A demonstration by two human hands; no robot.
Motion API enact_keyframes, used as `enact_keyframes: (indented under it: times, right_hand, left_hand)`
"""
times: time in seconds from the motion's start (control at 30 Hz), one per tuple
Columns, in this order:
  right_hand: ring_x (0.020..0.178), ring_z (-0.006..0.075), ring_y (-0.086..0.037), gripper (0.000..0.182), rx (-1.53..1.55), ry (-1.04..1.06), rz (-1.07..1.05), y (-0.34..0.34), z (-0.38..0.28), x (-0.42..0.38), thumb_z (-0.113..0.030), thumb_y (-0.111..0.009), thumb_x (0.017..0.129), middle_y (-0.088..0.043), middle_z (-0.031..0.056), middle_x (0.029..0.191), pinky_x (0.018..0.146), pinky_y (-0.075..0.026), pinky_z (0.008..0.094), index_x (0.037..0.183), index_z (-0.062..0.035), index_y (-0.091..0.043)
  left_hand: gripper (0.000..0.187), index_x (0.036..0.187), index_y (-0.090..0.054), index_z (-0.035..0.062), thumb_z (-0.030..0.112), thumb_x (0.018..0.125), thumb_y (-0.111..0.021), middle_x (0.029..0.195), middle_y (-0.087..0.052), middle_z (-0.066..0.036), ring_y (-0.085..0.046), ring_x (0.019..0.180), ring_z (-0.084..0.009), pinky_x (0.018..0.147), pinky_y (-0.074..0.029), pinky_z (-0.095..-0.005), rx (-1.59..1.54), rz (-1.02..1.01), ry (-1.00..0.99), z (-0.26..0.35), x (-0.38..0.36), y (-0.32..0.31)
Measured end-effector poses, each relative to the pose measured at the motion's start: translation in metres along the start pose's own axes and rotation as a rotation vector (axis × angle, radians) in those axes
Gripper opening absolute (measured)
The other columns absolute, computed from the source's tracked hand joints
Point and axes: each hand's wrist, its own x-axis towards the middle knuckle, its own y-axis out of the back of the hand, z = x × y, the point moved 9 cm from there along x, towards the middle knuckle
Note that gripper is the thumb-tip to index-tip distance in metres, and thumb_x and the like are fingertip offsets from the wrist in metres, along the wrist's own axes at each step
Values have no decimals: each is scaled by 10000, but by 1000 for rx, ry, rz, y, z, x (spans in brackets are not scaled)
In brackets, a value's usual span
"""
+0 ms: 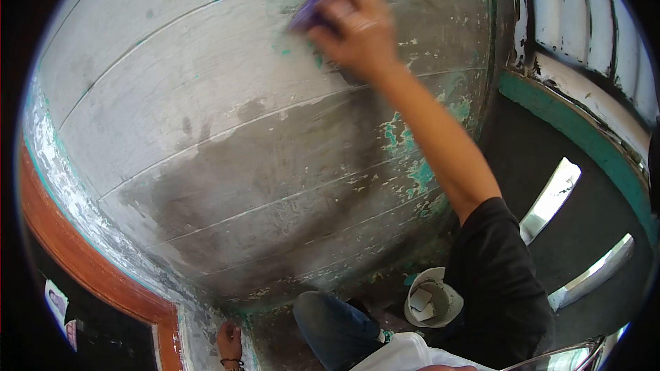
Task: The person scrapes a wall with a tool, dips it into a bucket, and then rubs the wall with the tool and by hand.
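My right hand (357,31) is closed around a purple pad (313,12), both smeared by motion, high on the grey wall (227,48). The pad is at the wall surface, beside a few green specks of old paint. Below it spreads a darker patch (275,185) of the wall, with flaking green paint (419,172) toward the right. My left hand (229,342), with a dark band at its wrist, is low by the wall's left corner. Its fingers are loosely bent against the surface, with nothing visible in them.
A whitish bucket (450,302) with pale pieces (422,302) inside stands on the floor near my bent knee (330,323). An orange-brown door frame (89,261) borders the left. At right are a green ledge (584,130), a louvred window (584,14) and bright slots in a dark wall.
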Motion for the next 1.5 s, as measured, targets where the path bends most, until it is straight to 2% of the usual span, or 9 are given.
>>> enact_keyframes:
  times: [0.1, 0.33, 0.53, 0.77, 0.97, 1.13, 1.23, 1.3, 1.5]
  right_hand:
    - [953, 320, -561, 440, 69, 128, -173, -14, -39, -7, -429, -739, 701, -589, 140, 1017, 853, -458, 424, 1044, -166, -654]
    - [919, 320, -551, 371, -527, -513, 253, 32, 95, -15, -408, -647, 814, -594, 133, 929, 837, -423, 452, 996, -86, -622]
    - [1029, 326, -529, 472, 175, 25, -135, -38, -119, -36, -340, -768, 649, -549, 134, 1127, 861, -423, 461, 1063, -165, -623]
    - [1032, 344, -508, 330, -393, -554, 142, 44, 101, -74, -378, -598, 837, -579, 127, 1044, 903, -363, 474, 1004, -94, -608]
    - [1069, 339, -484, 478, 259, -185, -68, -48, -137, -54, -297, -767, 628, -534, 161, 1085, 899, -375, 477, 1045, -133, -601]
    - [1054, 332, -498, 429, -9, -154, -106, 1, -20, -85, -404, -693, 736, -536, 138, 1150, 892, -387, 477, 1060, -133, -615]
    - [1038, 362, -498, 441, -304, -423, 27, 45, 96, -130, -440, -630, 806, -580, 175, 1044, 872, -387, 488, 1061, -82, -596]
    - [1017, 374, -506, 465, -492, -920, 99, 78, 130, -161, -446, -641, 799, -576, 191, 1016, 872, -387, 490, 1066, -70, -584]
    - [908, 376, -516, 396, -176, -367, -55, 52, 30, -142, -397, -666, 770, -540, 173, 995, 797, -401, 498, 928, -46, -577]
  left_hand:
    - [319, 1097, -570, -17, 142, 825, -619, 977, -640, -158, -633, 903, -255, 776, -498, -359, 98, 8, -25, -21, 9, 7]
    - [299, 1041, -595, -23, 125, 784, -634, 974, -645, -199, -628, 932, -294, 831, -484, -366, 396, 62, -142, -120, -28, 50]
    - [322, 1104, -576, -7, 161, 834, -627, 1025, -642, -174, -638, 916, -251, 801, -499, -346, 36, -47, -191, 75, 68, -16]
    - [321, 1078, -574, -47, 153, 834, -634, 996, -644, -188, -635, 900, -260, 798, -506, -359, 99, 131, -99, -24, 32, 52]
    - [496, 1257, -474, 3, 198, 838, -653, 931, -630, -117, -611, 785, -209, 698, -489, -326, 10, 259, -322, 143, 89, 19]
    - [686, 1387, -335, 73, 250, 820, -678, 814, -597, -66, -554, 627, -215, 579, -447, -345, 123, 544, -362, 205, 81, 72]
    - [776, 1429, -266, 97, 315, 811, -682, 981, -608, -133, -598, 831, -260, 714, -469, -365, 234, 507, -99, 136, 92, 112]
    - [842, 1447, -239, 122, 457, 798, -659, 1281, -480, -191, -500, 1136, -312, 925, -397, -405, 675, 843, -460, 169, 74, 119]
    - [1012, 1470, -179, 135, 668, 719, -600, 1490, -202, -190, -220, 1373, -333, 1083, -84, -588, 914, 808, -227, 214, 116, 92]
